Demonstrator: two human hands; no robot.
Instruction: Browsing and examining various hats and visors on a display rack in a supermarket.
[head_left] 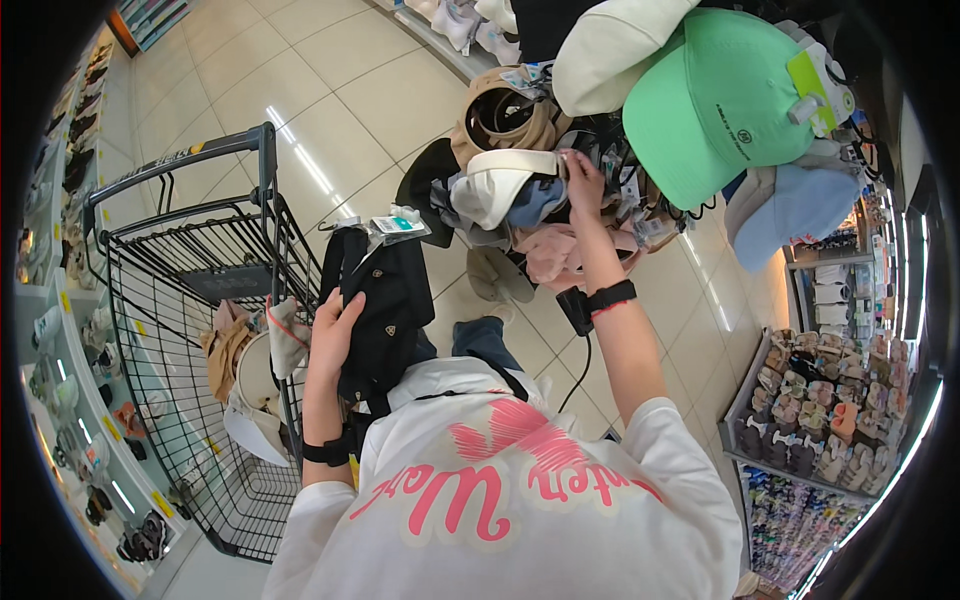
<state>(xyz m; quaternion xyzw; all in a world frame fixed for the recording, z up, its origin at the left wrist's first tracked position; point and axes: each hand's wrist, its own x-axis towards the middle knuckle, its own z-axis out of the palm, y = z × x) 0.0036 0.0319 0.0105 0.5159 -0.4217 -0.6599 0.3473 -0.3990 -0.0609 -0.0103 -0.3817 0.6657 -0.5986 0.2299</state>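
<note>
My left hand (334, 338) is closed on a bundle of black cloth items (392, 325), perhaps hats, with small emblems and hang tags at the top. It holds them beside the shopping cart, against my front. My right hand (585, 187) reaches forward to a hat rack, its fingers pinched on the band of a white visor (492, 188). Around that visor hang a beige hat (468, 135), a blue-grey hat (538, 200) and a pink hat (560, 255). A mint green cap (715, 110) with a tag hangs to the right of this hand.
At my left stands a wire shopping cart (180, 350) with tan and white hats inside. Shelves of goods (60, 330) line the far left. A light blue cap (795, 215) hangs at the right, above a display of hair clips (825, 400). Beneath lies a tiled floor (330, 60).
</note>
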